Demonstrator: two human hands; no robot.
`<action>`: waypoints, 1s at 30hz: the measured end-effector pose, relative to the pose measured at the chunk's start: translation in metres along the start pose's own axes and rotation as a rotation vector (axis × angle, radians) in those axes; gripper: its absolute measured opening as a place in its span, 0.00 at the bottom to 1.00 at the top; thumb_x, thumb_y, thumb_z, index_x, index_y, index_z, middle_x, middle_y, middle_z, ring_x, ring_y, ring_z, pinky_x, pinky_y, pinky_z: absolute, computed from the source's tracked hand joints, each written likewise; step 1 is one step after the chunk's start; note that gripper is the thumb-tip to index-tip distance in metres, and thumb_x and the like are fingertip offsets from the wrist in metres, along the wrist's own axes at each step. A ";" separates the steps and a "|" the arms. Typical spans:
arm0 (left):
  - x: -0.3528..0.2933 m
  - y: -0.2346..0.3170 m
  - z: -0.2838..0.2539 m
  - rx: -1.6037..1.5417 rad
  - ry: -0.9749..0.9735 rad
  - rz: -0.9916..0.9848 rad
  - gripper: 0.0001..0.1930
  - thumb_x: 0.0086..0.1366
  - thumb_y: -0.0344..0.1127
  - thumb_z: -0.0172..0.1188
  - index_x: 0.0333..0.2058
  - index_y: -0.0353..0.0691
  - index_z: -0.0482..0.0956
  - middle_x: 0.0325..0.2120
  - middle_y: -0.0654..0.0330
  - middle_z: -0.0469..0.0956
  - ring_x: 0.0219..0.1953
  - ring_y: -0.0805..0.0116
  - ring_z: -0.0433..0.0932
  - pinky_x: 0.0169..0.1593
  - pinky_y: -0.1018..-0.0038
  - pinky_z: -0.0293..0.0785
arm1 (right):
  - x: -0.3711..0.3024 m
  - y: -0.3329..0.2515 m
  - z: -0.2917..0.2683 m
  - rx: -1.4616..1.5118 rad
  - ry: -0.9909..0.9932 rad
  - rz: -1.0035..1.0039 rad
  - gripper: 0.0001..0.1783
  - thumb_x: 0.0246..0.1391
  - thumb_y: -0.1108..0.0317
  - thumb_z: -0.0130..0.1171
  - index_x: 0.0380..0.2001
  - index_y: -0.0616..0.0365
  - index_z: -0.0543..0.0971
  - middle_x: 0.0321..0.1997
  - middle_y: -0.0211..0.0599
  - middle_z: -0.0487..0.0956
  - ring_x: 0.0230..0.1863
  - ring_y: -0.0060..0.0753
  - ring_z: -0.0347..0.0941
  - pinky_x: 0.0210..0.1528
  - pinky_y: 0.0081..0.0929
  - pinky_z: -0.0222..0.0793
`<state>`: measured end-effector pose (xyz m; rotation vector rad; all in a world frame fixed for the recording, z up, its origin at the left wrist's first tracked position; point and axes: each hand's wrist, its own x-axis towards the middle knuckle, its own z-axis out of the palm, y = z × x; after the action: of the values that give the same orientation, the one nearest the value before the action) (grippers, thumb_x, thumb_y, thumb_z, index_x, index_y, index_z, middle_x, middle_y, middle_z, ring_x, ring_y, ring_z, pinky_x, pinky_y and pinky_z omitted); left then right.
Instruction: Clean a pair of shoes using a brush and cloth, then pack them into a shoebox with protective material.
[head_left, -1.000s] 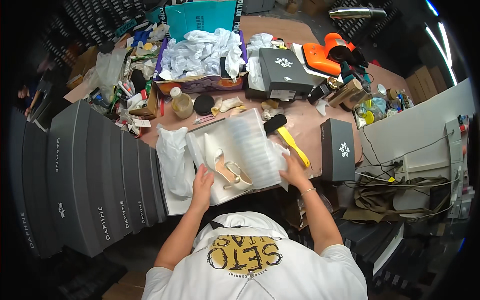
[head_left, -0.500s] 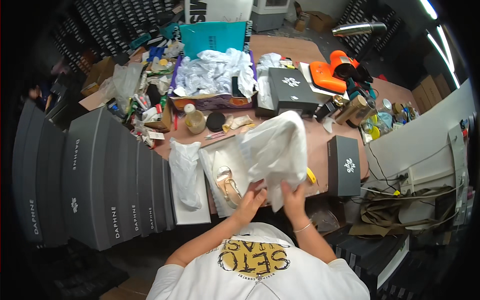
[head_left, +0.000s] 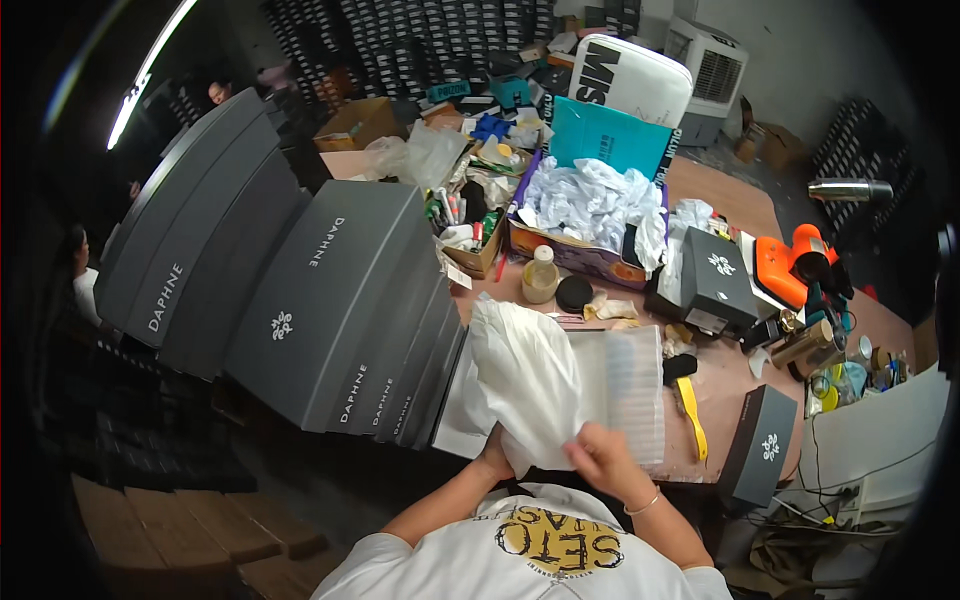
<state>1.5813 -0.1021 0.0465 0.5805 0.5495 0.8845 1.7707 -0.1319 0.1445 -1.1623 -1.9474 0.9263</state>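
A white soft shoe bag stands up puffed between my hands. My left hand is closed on its lower left edge. At its lower right edge, my right hand is closed in a pinch on the bag. Behind the bag lies an open shoe box with a white inside, and a ribbed, see-through wrap sheet spreads over its right part. No shoe shows now; the bag covers much of the box. Left of the bag, part of a white tray-like box part shows.
Stacks of dark grey shoe boxes stand on the left. A yellow-handled brush and a dark box lie to the right. Farther back are a bottle, a carton of crumpled white paper and an orange tool.
My view has swung left. The bag has moved left, from the box's right side over the part where a white strappy shoe showed; that shoe is now hidden. Both hands moved along with it.
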 end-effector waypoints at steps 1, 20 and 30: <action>0.004 0.006 -0.002 0.156 -0.040 0.054 0.28 0.69 0.51 0.42 0.62 0.42 0.56 0.59 0.57 0.62 0.58 0.66 0.65 0.61 0.69 0.62 | -0.006 -0.003 0.013 -0.046 -0.155 -0.185 0.10 0.51 0.67 0.59 0.24 0.60 0.70 0.20 0.44 0.69 0.22 0.44 0.71 0.30 0.38 0.68; -0.045 0.090 -0.024 0.352 0.697 0.271 0.19 0.70 0.44 0.47 0.41 0.30 0.74 0.32 0.60 0.76 0.33 0.74 0.74 0.40 0.75 0.72 | -0.047 0.085 -0.101 0.513 0.570 0.602 0.13 0.53 0.65 0.60 0.38 0.61 0.74 0.33 0.31 0.76 0.34 0.20 0.72 0.36 0.20 0.69; 0.019 0.047 -0.093 1.885 0.097 0.097 0.28 0.57 0.45 0.62 0.51 0.35 0.68 0.46 0.43 0.72 0.44 0.47 0.75 0.44 0.59 0.72 | -0.033 0.072 -0.020 0.250 0.694 0.343 0.34 0.53 0.65 0.60 0.60 0.61 0.60 0.50 0.41 0.66 0.52 0.32 0.65 0.55 0.28 0.62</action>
<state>1.5047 -0.0410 0.0075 2.2558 1.4027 0.2207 1.8298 -0.1319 0.0888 -1.4471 -1.0721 0.7636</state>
